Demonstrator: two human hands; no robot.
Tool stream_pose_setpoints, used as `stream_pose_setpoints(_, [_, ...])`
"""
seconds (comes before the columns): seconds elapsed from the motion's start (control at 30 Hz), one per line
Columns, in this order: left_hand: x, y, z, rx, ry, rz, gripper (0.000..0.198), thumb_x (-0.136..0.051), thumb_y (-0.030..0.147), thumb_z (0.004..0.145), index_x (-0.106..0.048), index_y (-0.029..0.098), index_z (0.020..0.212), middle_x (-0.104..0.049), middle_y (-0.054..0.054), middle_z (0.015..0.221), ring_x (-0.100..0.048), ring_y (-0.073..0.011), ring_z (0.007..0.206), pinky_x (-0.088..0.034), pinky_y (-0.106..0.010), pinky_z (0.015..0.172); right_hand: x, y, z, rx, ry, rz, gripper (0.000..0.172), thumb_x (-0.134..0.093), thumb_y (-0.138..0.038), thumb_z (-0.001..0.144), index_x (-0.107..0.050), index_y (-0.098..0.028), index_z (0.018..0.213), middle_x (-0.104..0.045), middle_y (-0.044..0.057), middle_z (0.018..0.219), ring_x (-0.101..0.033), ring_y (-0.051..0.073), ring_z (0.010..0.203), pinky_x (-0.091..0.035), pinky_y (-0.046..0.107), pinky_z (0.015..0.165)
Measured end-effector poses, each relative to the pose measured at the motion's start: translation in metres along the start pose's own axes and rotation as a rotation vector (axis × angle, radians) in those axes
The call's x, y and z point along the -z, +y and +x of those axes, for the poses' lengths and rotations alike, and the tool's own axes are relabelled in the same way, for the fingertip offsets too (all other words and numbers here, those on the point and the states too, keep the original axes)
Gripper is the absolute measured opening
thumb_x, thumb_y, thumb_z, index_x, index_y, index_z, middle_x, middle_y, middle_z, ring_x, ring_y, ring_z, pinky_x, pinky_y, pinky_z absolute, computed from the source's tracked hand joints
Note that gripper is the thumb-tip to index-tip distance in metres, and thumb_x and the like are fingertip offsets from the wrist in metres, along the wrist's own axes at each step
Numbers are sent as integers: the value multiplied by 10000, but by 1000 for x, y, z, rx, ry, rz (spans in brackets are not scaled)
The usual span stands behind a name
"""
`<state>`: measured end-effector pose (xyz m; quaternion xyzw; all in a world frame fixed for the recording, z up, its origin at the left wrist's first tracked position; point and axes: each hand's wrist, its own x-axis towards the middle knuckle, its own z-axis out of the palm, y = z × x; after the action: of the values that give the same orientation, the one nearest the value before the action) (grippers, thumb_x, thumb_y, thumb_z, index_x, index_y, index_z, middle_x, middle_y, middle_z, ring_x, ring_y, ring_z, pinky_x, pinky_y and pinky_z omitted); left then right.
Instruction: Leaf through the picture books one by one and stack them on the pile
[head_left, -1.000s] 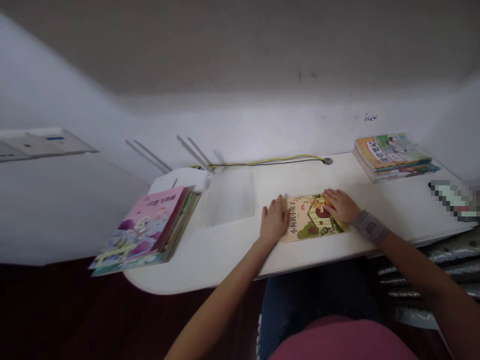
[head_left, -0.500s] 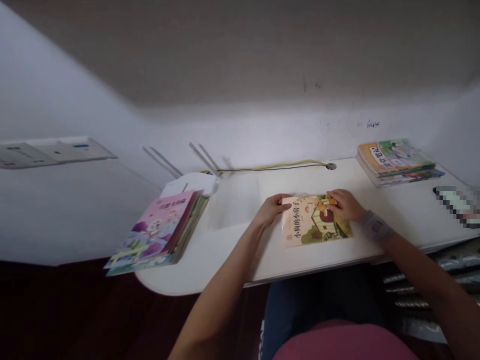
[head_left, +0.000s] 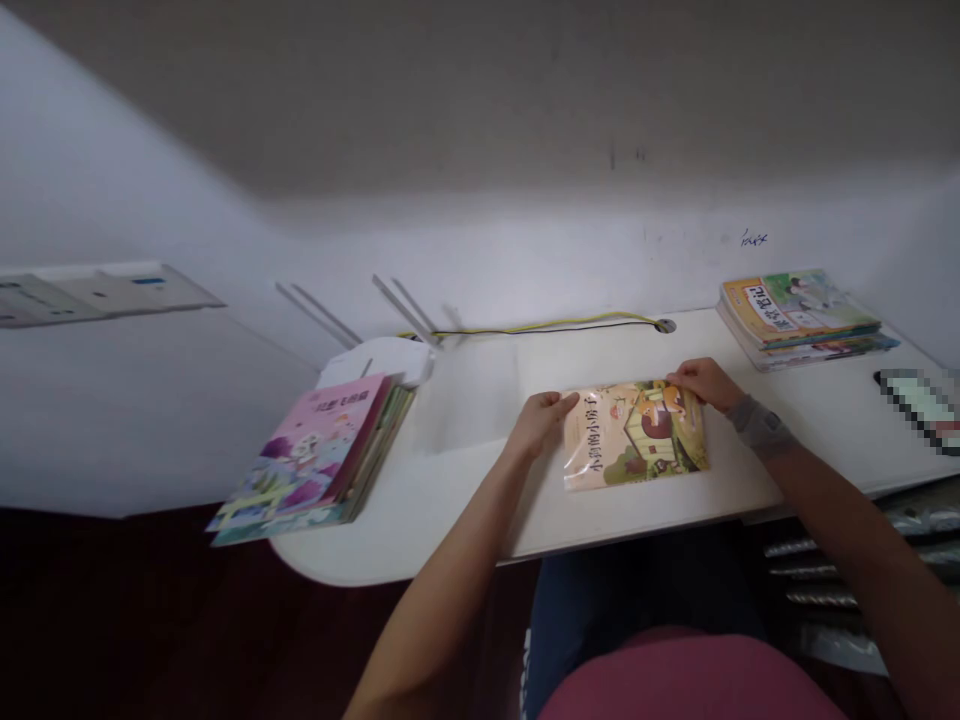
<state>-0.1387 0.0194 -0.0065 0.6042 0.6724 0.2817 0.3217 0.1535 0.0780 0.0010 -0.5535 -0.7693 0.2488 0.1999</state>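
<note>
A picture book [head_left: 634, 435] with a cream and green cover, showing a small house and an orange animal, lies in front of me near the desk's front edge. My left hand [head_left: 541, 420] pinches its upper left corner, thumb on top of the cover. At the upper right edge my right hand [head_left: 705, 384], with a grey band on the wrist, grips the book between thumb and fingers. The fingers beneath the cover are hidden.
A stack of books with a pink cover [head_left: 322, 440] overhangs the left end of the white desk [head_left: 465, 500], before a white router [head_left: 375, 358]. Another book stack [head_left: 802, 310] stands back right, near a blurred-out phone [head_left: 919, 405]. A yellow cable [head_left: 555, 324] runs along the wall.
My right hand has slid from over the cover's orange animal to the book's upper right edge, uncovering more of the picture. My left hand still holds the left corner.
</note>
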Motion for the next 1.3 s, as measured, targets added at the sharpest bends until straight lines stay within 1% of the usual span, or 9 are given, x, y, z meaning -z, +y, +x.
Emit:
stream_pose_setpoints(0.17, [-13, -1, 11, 40, 75, 320, 330, -532, 460, 763, -605, 157, 654, -631, -93, 705, -610, -248, 757, -437, -332, 682, -23, 14, 8, -85, 72, -180, 276, -595, -410, 769, -619, -166, 642, -653, 46, 653, -581, 168, 654, -387, 250, 586])
stream_pose_setpoints(0.3, [-17, 5, 11, -47, 125, 511, 301, -518, 322, 798, -598, 155, 1034, -605, -160, 1067, -580, -287, 963, -432, -384, 795, -22, 13, -1, -117, 163, -379, 267, -582, -427, 804, -631, -180, 895, -676, 100, 810, -606, 227, 771, -407, 295, 645])
stream_pose_setpoints(0.37, [-22, 9, 8, -141, 110, 574, 332, -482, 231, 824, -550, 194, 1147, -566, -135, 1167, -543, -259, 1043, -417, -369, 855, -25, 3, -7, 4, 194, -522, 237, -531, -329, 852, -610, -175, 1013, -667, 132, 960, -598, 246, 899, -421, 325, 733])
stream_pose_setpoints(0.43, [-32, 14, 5, -237, 68, 624, 287, -450, 180, 851, -576, 229, 1104, -580, -94, 1142, -525, -227, 1064, -399, -347, 895, -35, -11, -13, 225, 170, -586, 271, -482, -252, 878, -585, -159, 1110, -622, 158, 1132, -544, 265, 1071, -395, 373, 877])
stream_pose_setpoints(0.57, [-49, 18, 1, -338, 32, 698, 222, -416, 190, 895, -620, 207, 982, -600, -98, 1046, -507, -225, 1062, -369, -363, 939, -63, -29, -23, 545, 15, -519, 481, -466, -403, 900, -467, -157, 1314, -454, 144, 1397, -370, 284, 1300, -252, 466, 1061])
stream_pose_setpoints(0.87, [-49, 12, 9, -308, 73, 686, 291, -358, 266, 926, -618, 177, 1023, -597, -126, 1030, -522, -242, 1009, -394, -357, 864, -42, 43, -39, 267, 8, -589, 601, -312, -464, 939, -365, -76, 1395, -369, 195, 1445, -336, 306, 1335, -300, 496, 1035])
stream_pose_setpoints(1.07, [-46, 23, 24, -219, 67, 554, 398, -448, 496, 858, -647, 151, 868, -638, -158, 948, -562, -286, 980, -384, -379, 843, -42, 36, -43, 218, -7, -608, 599, -294, -472, 939, -360, -101, 1404, -363, 171, 1454, -330, 301, 1340, -302, 511, 1037])
stream_pose_setpoints(1.2, [-27, 21, 34, -150, -49, 397, 397, -538, 537, 763, -619, 180, 608, -637, -74, 664, -586, -208, 675, -377, -289, 626, -39, 31, -42, 211, -27, -616, 627, -293, -486, 937, -350, -74, 1406, -354, 182, 1455, -329, 307, 1338, -325, 516, 1020])
stream_pose_setpoints(1.3, [-7, 11, 29, -80, -60, 263, 401, -527, 527, 743, -588, 173, 566, -587, -30, 553, -524, -162, 565, -336, -269, 547, -38, 32, -42, 205, -38, -627, 657, -269, -519, 934, -340, -73, 1412, -347, 177, 1460, -325, 300, 1341, -316, 504, 1033])
